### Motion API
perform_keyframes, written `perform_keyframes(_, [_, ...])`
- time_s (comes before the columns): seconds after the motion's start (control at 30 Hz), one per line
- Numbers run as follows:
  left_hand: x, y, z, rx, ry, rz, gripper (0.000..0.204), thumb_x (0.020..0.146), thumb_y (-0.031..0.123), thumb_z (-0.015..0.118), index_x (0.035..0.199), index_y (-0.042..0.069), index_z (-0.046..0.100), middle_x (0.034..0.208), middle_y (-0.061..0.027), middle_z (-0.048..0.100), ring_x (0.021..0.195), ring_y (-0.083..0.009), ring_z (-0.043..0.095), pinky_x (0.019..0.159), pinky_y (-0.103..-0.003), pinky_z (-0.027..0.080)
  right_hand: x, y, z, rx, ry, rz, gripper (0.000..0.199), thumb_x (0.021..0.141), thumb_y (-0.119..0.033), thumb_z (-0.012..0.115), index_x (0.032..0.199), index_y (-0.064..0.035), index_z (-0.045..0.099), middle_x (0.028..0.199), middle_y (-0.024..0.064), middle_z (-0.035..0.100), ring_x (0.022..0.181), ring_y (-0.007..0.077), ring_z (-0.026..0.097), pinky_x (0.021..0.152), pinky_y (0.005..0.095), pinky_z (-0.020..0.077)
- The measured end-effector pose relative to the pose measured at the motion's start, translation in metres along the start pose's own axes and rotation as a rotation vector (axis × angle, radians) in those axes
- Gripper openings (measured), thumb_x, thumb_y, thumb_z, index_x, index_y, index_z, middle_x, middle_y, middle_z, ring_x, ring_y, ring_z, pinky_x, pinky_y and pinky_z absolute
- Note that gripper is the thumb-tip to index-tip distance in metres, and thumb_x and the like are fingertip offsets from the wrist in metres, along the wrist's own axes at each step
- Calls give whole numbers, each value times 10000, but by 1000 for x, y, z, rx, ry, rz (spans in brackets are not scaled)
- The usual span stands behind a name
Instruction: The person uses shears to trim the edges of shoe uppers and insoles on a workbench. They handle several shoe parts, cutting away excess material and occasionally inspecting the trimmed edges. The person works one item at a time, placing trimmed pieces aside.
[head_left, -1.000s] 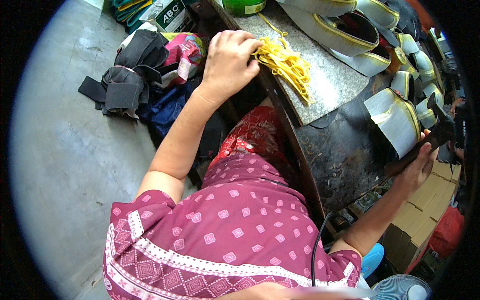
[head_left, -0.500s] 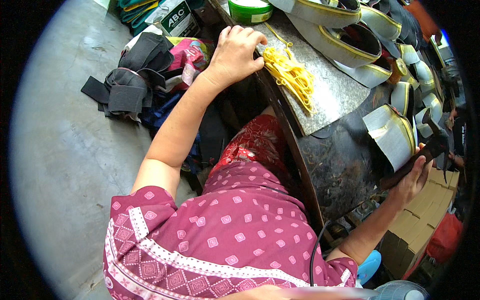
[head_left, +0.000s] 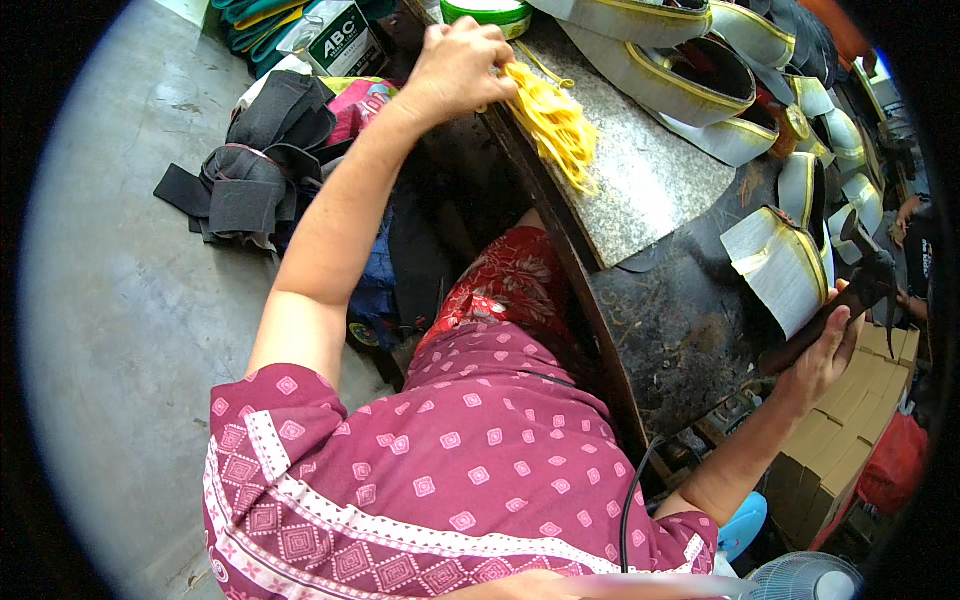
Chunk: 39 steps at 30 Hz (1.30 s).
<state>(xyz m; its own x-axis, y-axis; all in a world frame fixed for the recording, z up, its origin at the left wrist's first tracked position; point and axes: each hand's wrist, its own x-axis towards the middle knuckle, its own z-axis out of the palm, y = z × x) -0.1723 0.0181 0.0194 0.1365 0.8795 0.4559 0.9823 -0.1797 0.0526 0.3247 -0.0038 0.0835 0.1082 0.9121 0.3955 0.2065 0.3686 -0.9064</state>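
Note:
My left hand is closed on the near end of a bundle of yellow strips. The bundle's loose ends trail over a grey speckled stone slab at the table's left edge. On the right, my right hand wraps round the dark handle of a hammer, whose head sticks up past my fingers. A grey-white shoe upper with yellow-smeared edges lies just left of the hammer. My right fingertips are partly hidden behind the handle.
More grey-white uppers pile up at the far side. A green round tub stands behind the slab. Black fabric strips lie in a heap left of the table. Cardboard boxes and a fan are at lower right.
My left hand has gone from resting open beside the yellow strips to gripping them, and their near end has been pulled up and left. My right hand still holds the hammer, almost unmoved.

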Motion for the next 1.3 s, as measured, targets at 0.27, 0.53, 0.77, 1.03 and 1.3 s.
perform_keyframes(0.27, [27,-58,-21,-366,-281,-344,197,772,169,685,892,25,747,760,-139,720,686,-249,687,659,-398,521,-3,2,3,52,-12,40,373,1030,-302,595,1266,-13,576,1124,50,621,1016,141,560,932,295,431])
perform_keyframes(0.53, [27,-49,0,-921,-180,-254,406,843,-6,564,1238,-14,654,1013,-58,699,906,-139,608,832,-305,504,-4,4,4,14,-5,22,350,1030,-299,595,1240,-19,595,1112,45,639,1019,149,565,964,311,412])
perform_keyframes(0.77, [31,-13,-12,143,267,-35,333,820,73,590,1144,23,642,1030,-264,666,993,-384,664,851,-469,541,-8,5,5,48,0,33,371,1034,-306,587,1259,-12,579,1101,42,637,1009,138,559,958,307,410])
perform_keyframes(1.03, [31,1,-27,-145,75,-152,250,845,129,602,1070,97,706,958,-227,690,935,-354,686,798,-471,550,-9,8,8,49,-22,57,382,1038,-315,579,1269,-12,569,1127,49,641,1043,138,566,973,308,411])
perform_keyframes(1.3, [53,9,-28,238,250,126,361,756,47,635,1109,97,690,1014,-181,642,916,-380,653,783,-458,548,-11,7,11,38,-22,60,376,1038,-289,580,1289,-10,560,1148,62,646,1053,157,586,973,318,433])
